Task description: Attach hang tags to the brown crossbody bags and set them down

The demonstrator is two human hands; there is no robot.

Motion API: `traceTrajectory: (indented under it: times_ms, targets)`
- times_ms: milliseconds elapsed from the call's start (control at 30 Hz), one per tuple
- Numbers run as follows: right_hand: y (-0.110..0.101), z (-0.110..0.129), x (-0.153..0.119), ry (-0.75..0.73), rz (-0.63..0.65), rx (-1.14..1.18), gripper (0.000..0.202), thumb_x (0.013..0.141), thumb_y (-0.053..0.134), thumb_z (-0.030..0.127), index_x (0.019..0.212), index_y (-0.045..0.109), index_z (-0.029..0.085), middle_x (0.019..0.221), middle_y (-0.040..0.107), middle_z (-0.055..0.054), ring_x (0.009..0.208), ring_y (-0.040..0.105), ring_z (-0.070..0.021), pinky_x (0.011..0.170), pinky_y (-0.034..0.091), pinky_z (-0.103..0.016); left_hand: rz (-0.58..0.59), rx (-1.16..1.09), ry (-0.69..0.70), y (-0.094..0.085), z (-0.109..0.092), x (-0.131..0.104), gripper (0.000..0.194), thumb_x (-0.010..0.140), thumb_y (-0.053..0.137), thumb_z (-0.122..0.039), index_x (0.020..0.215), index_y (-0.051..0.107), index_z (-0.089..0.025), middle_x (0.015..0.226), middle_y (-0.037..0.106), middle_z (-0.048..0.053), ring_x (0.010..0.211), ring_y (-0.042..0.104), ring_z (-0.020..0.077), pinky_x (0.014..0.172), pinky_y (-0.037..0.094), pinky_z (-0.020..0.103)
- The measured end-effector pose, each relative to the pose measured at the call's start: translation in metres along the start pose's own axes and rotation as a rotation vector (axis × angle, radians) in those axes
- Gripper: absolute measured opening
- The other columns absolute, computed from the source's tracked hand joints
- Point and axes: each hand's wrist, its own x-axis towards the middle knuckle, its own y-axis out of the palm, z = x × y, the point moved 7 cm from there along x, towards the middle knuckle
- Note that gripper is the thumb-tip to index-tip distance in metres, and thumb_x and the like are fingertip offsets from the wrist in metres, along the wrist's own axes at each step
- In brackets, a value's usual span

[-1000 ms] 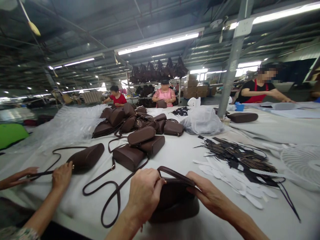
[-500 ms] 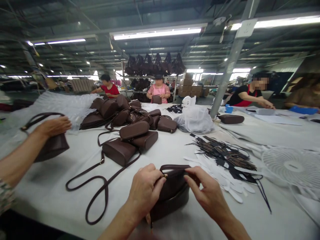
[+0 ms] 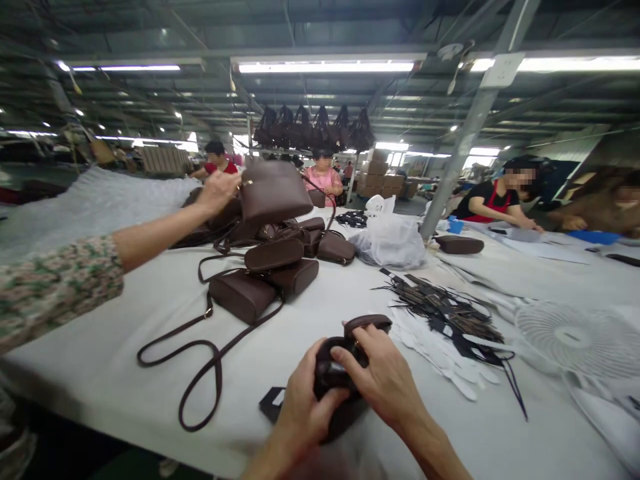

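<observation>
A dark brown bag [image 3: 345,417] is held low over the white table, its shape partly hidden by the fingers. My left hand [image 3: 307,400] is wrapped round its left side. On the right, my right hand [image 3: 383,370] grips the top near a gold-coloured fitting, with a curved strap [image 3: 370,321] rising behind the fingers. A black tag [image 3: 273,402] lies beside my left wrist. Several brown bags [image 3: 243,293] are piled further back, one with a long looped strap [image 3: 220,380] on the cloth.
Another person's hand [image 3: 220,193] holds a brown bag [image 3: 275,190] over the pile. Black tags with cords [image 3: 445,310], white paper pieces [image 3: 435,353], a white fan [image 3: 575,337] and a plastic bag [image 3: 390,240] lie right. A metal post [image 3: 457,133] stands behind.
The bag in my hands has turned, and my right hand has moved across its top. A black tag now shows on the left. The neighbouring person's bag has swung up and right over the pile.
</observation>
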Motion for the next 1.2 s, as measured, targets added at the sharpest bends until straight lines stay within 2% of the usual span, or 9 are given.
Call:
traceTrajectory:
  times_ms: [100,233,433,533,633,733,867,1067,1200]
  targets:
    - [-0.004,-0.014,0.002,0.045,0.016,0.064,0.022,0.090,0.052,0.037,0.096,0.069,0.023,0.092,0.065,-0.007,0.091,0.059,-0.0240,0.081,0.046,-0.037,0.142,-0.147,0.036,0.018,-0.002,-0.007,0.063,0.083,0.057,-0.023,0.144,0.039,-0.019,0.151,0.040,0.012,0.139,0.036,0.0272,0.116,0.028,0.050]
    - [-0.004,-0.024,0.000,0.072,0.042,0.219,0.021,0.091,0.052,0.034,0.097,0.070,0.024,0.098,0.067,-0.005,0.097,0.060,-0.0229,0.087,0.046,-0.036,0.292,-0.356,0.021,0.019,-0.005,-0.002,0.056,0.089,0.052,-0.032,0.143,0.041,-0.021,0.153,0.037,0.008,0.142,0.031,0.0262,0.117,0.026,0.049]
    - [-0.013,-0.016,-0.006,0.039,-0.056,0.185,0.022,0.094,0.047,0.030,0.094,0.068,0.021,0.100,0.067,-0.007,0.096,0.059,-0.0218,0.085,0.046,-0.034,0.187,-0.240,0.067,0.031,-0.014,0.000,0.055,0.093,0.046,-0.028,0.146,0.033,-0.022,0.153,0.036,0.010,0.141,0.032,0.0247,0.118,0.025,0.049]
    - [-0.021,-0.010,-0.005,-0.065,-0.063,-0.065,0.023,0.094,0.047,0.028,0.082,0.066,0.021,0.093,0.067,-0.008,0.087,0.058,-0.0225,0.079,0.043,-0.034,0.059,-0.059,0.227,0.034,-0.020,-0.006,0.049,0.095,0.042,-0.024,0.143,0.033,-0.023,0.154,0.032,0.012,0.142,0.030,0.0247,0.116,0.029,0.050]
    - [-0.026,-0.010,-0.005,-0.105,-0.069,-0.177,0.022,0.092,0.047,0.025,0.077,0.064,0.021,0.081,0.067,-0.006,0.079,0.057,-0.0214,0.075,0.039,-0.034,-0.001,0.086,0.426,0.038,-0.030,-0.010,0.037,0.094,0.044,-0.019,0.130,0.048,-0.023,0.153,0.031,0.012,0.140,0.034,0.0264,0.111,0.038,0.048]
    - [-0.029,-0.022,-0.006,0.052,-0.098,0.062,0.020,0.091,0.047,0.028,0.079,0.062,0.020,0.075,0.065,-0.004,0.073,0.056,-0.0195,0.071,0.040,-0.031,0.037,0.223,0.512,0.045,-0.037,-0.009,0.028,0.092,0.045,-0.019,0.116,0.060,-0.023,0.149,0.037,0.011,0.134,0.040,0.0286,0.106,0.042,0.046]
    - [-0.017,-0.030,-0.009,0.284,0.079,0.560,0.021,0.090,0.048,0.038,0.083,0.057,0.020,0.075,0.062,-0.001,0.069,0.057,-0.0171,0.065,0.045,-0.028,0.032,0.304,0.545,0.049,-0.042,-0.005,0.027,0.091,0.047,-0.021,0.112,0.064,-0.023,0.143,0.042,0.012,0.130,0.044,0.0294,0.102,0.046,0.046]
    - [-0.030,-0.024,-0.010,0.285,0.057,0.315,0.023,0.091,0.041,0.037,0.079,0.054,0.022,0.076,0.064,-0.002,0.072,0.059,-0.0185,0.067,0.043,-0.030,-0.037,0.353,0.517,0.046,-0.033,-0.002,0.026,0.092,0.046,-0.021,0.111,0.064,-0.024,0.142,0.043,0.012,0.127,0.047,0.0274,0.100,0.048,0.046]
    - [-0.024,-0.025,-0.014,0.285,0.053,0.393,0.024,0.092,0.040,0.038,0.078,0.052,0.022,0.072,0.063,-0.001,0.070,0.059,-0.0173,0.066,0.045,-0.028,-0.069,0.383,0.505,0.045,-0.032,-0.003,0.022,0.090,0.049,-0.019,0.104,0.065,-0.024,0.139,0.047,0.010,0.125,0.049,0.0260,0.098,0.049,0.043]
